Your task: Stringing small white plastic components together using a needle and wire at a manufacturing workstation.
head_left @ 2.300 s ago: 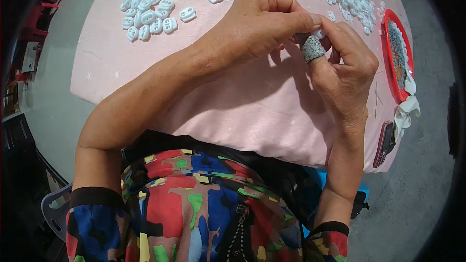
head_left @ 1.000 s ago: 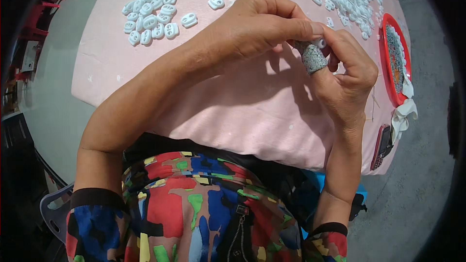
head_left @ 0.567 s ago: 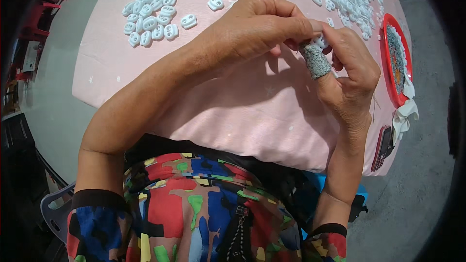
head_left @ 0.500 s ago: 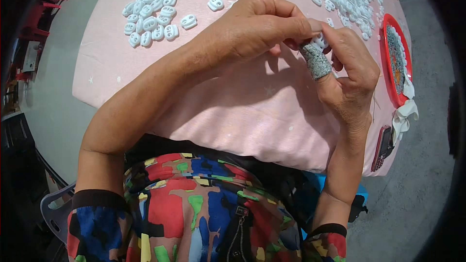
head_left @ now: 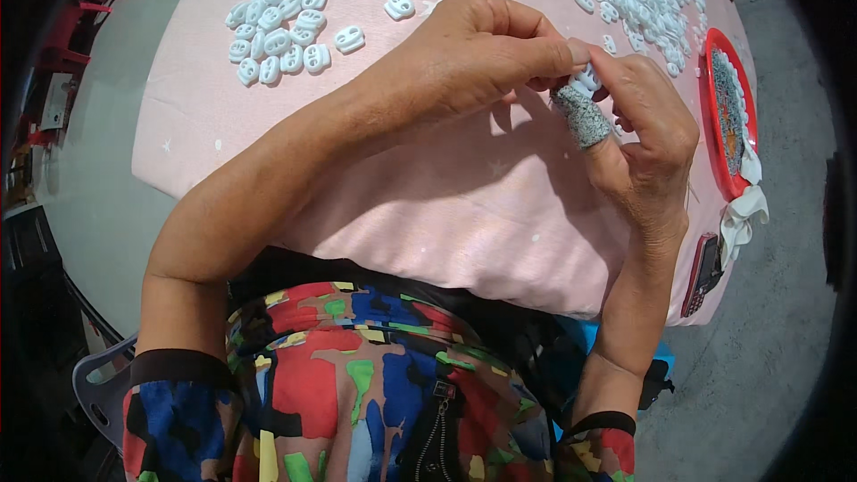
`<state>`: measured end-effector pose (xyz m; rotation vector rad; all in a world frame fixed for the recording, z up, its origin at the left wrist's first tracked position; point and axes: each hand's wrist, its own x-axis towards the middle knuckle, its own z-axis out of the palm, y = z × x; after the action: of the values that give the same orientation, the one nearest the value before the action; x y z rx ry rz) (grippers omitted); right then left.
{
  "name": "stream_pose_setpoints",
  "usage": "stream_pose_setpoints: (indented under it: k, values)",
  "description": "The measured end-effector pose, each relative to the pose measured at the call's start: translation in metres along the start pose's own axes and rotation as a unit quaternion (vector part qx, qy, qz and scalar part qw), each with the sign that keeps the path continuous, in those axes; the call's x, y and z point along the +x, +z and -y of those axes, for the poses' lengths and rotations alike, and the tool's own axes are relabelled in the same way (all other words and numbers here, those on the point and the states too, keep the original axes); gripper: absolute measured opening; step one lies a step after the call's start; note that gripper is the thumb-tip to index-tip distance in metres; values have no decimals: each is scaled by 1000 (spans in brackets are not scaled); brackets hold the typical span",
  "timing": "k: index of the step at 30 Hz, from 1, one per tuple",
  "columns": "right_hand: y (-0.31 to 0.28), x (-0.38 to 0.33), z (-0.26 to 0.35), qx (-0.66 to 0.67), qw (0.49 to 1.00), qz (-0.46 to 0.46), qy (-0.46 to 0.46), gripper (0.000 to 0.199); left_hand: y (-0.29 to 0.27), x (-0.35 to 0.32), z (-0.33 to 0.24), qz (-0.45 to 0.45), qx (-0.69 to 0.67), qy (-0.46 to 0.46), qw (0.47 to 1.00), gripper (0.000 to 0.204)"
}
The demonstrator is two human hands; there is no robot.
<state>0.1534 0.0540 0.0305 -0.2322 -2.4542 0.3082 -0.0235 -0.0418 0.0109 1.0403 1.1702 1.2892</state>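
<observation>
A small white plastic cord lock (head_left: 586,80) with two holes is held between my hands, above the pink tablecloth (head_left: 464,223). My left hand (head_left: 491,49) reaches across from the left, its thumb and forefinger pinched at the upper edge of the cord lock. From the other side my right hand (head_left: 656,120) grips the same piece between thumb and bent forefinger. A grey speckled sleeve (head_left: 585,118) wraps the right thumb. The fingertips behind the piece are mostly hidden.
Several white cord locks (head_left: 290,18) lie grouped at the far left, with a few single ones beside them. A bigger heap of small white pieces (head_left: 643,4) covers the far right. Along the right edge are a red tray (head_left: 711,112), white cloth (head_left: 743,214) and a phone (head_left: 703,277).
Both hands stay together at the cord lock. Only a slight shift of the fingers shows, with a little more of the white piece visible between them.
</observation>
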Motion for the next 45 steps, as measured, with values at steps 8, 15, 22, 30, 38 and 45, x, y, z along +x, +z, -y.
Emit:
stream_pose_setpoints:
  k: [8,15,22,30,38,45]
  values:
    - [1,-1,-1,-43,999,12,-15,39,-1,1,4,-3,26,17,1000,27]
    - [0,-2,1,-60,998,28,-7,37,-3,2,4,10,22,1,1000,27]
    - [0,2,7,-72,996,59,5,31,-2,3,8,-34,74,55,995,30]
    - [1,-1,5,-60,996,69,22,22,3,3,12,-47,85,63,993,29]
    - [5,-2,7,-67,994,82,42,20,5,3,11,-58,92,71,992,27]
    - [5,-1,4,-45,995,79,29,23,1,1,10,-34,95,11,995,24]
